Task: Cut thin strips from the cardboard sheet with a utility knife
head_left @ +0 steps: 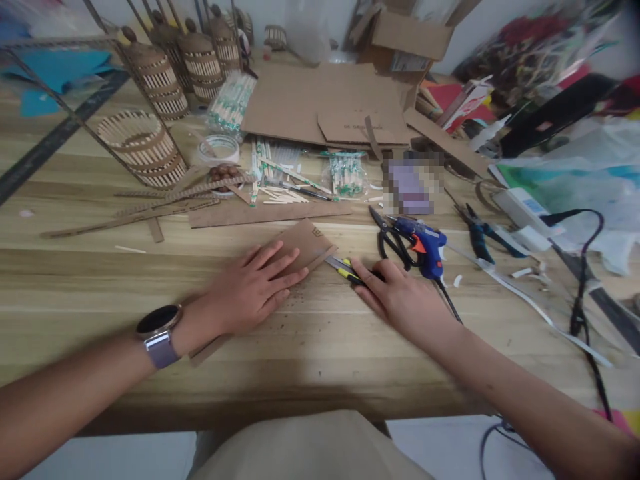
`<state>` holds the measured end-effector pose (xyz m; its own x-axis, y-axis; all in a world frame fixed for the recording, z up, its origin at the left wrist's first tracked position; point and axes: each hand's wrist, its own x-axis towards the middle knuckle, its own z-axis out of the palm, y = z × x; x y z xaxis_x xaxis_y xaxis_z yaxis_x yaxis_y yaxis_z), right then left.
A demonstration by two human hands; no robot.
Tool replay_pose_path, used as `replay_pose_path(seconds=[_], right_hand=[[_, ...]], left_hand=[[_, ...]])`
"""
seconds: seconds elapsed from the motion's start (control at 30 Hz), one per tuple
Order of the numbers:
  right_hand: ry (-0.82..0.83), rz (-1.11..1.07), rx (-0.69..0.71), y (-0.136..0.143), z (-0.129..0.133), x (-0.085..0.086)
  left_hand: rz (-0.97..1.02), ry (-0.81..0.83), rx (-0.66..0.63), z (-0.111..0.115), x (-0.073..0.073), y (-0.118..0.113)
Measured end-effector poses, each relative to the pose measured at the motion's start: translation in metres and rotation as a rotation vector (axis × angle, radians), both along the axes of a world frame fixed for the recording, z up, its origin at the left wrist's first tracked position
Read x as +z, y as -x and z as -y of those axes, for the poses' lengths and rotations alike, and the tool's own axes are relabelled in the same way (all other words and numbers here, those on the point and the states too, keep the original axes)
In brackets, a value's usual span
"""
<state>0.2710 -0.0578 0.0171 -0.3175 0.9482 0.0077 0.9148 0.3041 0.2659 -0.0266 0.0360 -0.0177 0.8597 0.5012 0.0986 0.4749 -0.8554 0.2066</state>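
My left hand [255, 290] lies flat with its fingers spread on a narrow piece of brown cardboard [307, 243], pressing it against the table. In my right hand [393, 290] is a yellow and black utility knife [345, 270]. Its blade meets the cardboard's near right edge. Small dark crumbs dot the wood just below that edge. Beyond my right hand lie black-handled scissors [393, 243] and a blue hot glue gun [425, 247] with an orange trigger.
Loose sticks [285, 193], a cardboard strip [270, 215] and a tape roll [219, 150] lie beyond my hands. Stick-and-cardboard baskets [145, 150] stand at the back left. Large cardboard sheets [285, 100] are behind. Pliers [483, 233] and a black cable [580, 293] lie right.
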Motion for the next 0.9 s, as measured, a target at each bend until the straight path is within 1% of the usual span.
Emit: replay_pose_path(seconds=[0.07, 0.17, 0.27, 0.43, 0.63, 0.7, 0.77, 0.83, 0.9], right_hand=[[0.001, -0.013, 0.015, 0.003, 0.002, 0.001], [-0.041, -0.03, 0.051, 0.006, 0.007, -0.001], [-0.05, -0.064, 0.049, 0.009, 0.007, -0.006], [-0.05, -0.101, 0.044, 0.015, 0.005, -0.014], [-0.061, -0.093, 0.064, 0.015, 0.014, -0.014], [-0.062, -0.099, 0.07, 0.015, 0.014, -0.014], [-0.064, -0.103, 0.069, 0.015, 0.013, -0.014], [-0.067, -0.104, 0.064, 0.015, 0.012, -0.015], [-0.069, -0.103, 0.061, 0.015, 0.012, -0.015]], left_hand=[[0.003, -0.005, -0.002, 0.0, -0.001, 0.0], [0.009, 0.0, -0.004, 0.0, -0.002, 0.0], [0.012, 0.009, 0.002, 0.0, -0.003, 0.0], [-0.012, 0.021, 0.006, -0.001, 0.001, 0.0], [-0.027, 0.034, 0.007, -0.001, 0.002, 0.0], [-0.051, 0.054, -0.014, -0.008, 0.006, 0.001], [-0.102, 0.086, -0.06, -0.019, 0.014, 0.0], [-0.169, 0.109, -0.12, -0.035, 0.024, -0.005], [-0.21, 0.12, -0.187, -0.051, 0.034, -0.015]])
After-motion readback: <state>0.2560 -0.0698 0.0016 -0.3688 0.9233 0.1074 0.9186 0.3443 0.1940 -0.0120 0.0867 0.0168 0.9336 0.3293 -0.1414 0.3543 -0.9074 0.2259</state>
